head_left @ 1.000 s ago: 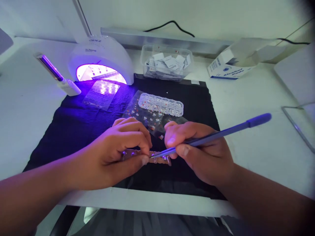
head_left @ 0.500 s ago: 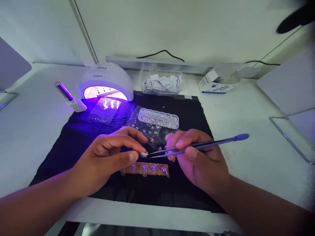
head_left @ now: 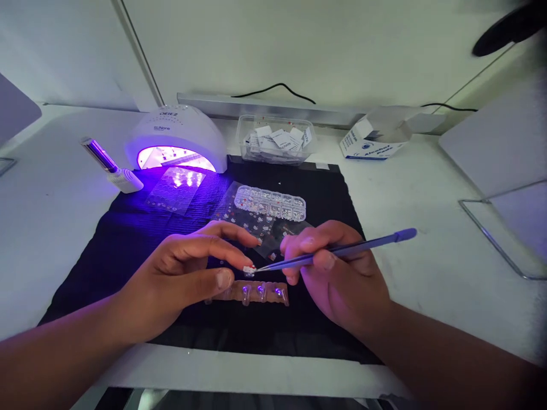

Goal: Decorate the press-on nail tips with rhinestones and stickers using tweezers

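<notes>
Between the thumb and a finger of my left hand (head_left: 183, 273) is a small white piece with red on it (head_left: 249, 270). My right hand (head_left: 342, 273) grips blue tweezers (head_left: 363, 245), whose tips are together at the right side of the white piece. Below the fingertips, a brown strip (head_left: 252, 292) carries several clear, shiny pieces; my left thumb is near its left end. Behind my hands lie a clear compartment box (head_left: 270, 203) of small bits and a clear sticker sheet (head_left: 248, 219).
A glowing lamp (head_left: 177, 136) stands back left, beside a small white light (head_left: 123, 179) and a clear sheet (head_left: 176, 189). Behind the black cloth (head_left: 316, 179) are a tub of packets (head_left: 276, 142) and an alcohol pads box (head_left: 376, 136). A metal stand (head_left: 496, 245) is at right.
The tweezers' tips have closed together and moved onto the right side of the white piece. The whole view has shifted slightly.
</notes>
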A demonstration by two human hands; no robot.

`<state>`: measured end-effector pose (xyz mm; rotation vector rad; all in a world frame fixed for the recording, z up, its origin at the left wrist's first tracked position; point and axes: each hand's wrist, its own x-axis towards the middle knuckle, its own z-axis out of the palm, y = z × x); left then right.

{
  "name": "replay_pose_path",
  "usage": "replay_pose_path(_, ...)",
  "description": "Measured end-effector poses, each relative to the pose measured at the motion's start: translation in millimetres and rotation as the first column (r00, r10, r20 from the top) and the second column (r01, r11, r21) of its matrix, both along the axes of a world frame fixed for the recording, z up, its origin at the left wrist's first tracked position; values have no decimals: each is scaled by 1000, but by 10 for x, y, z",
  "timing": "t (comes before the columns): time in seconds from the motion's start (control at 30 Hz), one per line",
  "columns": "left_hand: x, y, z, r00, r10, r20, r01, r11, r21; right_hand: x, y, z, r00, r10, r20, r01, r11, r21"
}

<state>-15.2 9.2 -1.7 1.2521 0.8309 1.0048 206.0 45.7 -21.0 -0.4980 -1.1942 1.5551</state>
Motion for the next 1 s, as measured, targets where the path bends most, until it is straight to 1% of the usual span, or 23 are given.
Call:
replay_pose_path(0.1,8,-4,2,999,11,-34,-11,1000,1,-7,-5,16,1000,-10,2,10,1000,1)
replay_pose_path(0.17,15,-2,-3,996,43,-84,-40,999,33,-9,-4,33,1000,-13,0,13,1000,0)
replay_pose_path(0.27,10,8,-21,970,117,-211,-82,982,168,-4,-7,57,1000,-24,0,24,1000,-3)
replay_pose_path(0.33,-10,19,-30,943,159,-292,-72,955,289,6,-18,60,999,-42,15,42,999,5)
replay_pose_path(0.4,-37,32,-28,919,168,-357,-17,922,388,20,-36,48,997,-67,46,66,998,26)
replay_pose_path(0.47,-57,47,-13,880,158,-448,67,892,447,37,-57,32,992,-97,83,93,994,57)
replay_pose_path(0.5,-61,55,-1,846,152,-512,118,881,458,46,-66,30,988,-114,99,107,991,77)
replay_pose_path(0.57,-55,67,29,751,143,-645,224,863,453,58,-83,58,978,-164,128,148,981,127)
replay_pose_path(0.63,-37,74,53,662,132,-738,324,838,440,60,-101,145,961,-235,149,206,960,188)
replay_pose_path(0.67,-27,75,60,632,125,-765,367,821,438,58,-115,212,949,-274,154,237,946,220)
replay_pose_path(0.73,-11,72,60,607,112,-787,429,788,442,52,-163,370,933,-317,172,262,924,279)
replay_pose_path(0.77,-5,69,54,603,110,-790,443,778,446,53,-197,446,914,-352,204,289,914,283)
replay_pose_path(0.83,3,59,35,600,111,-792,451,771,450,71,-283,549,849,-406,339,341,910,237)
replay_pose_path(0.87,5,54,25,597,113,-794,452,771,449,89,-328,561,837,-404,368,339,912,230)
replay_pose_path(0.9,8,50,17,595,116,-796,453,769,450,110,-370,544,843,-382,379,321,922,216)
replay_pose_path(0.93,11,47,9,592,121,-797,454,767,454,134,-407,499,857,-373,357,301,923,240)
replay_pose_path(1.0,19,47,0,589,133,-797,457,759,464,177,-460,353,854,-341,392,251,931,264)
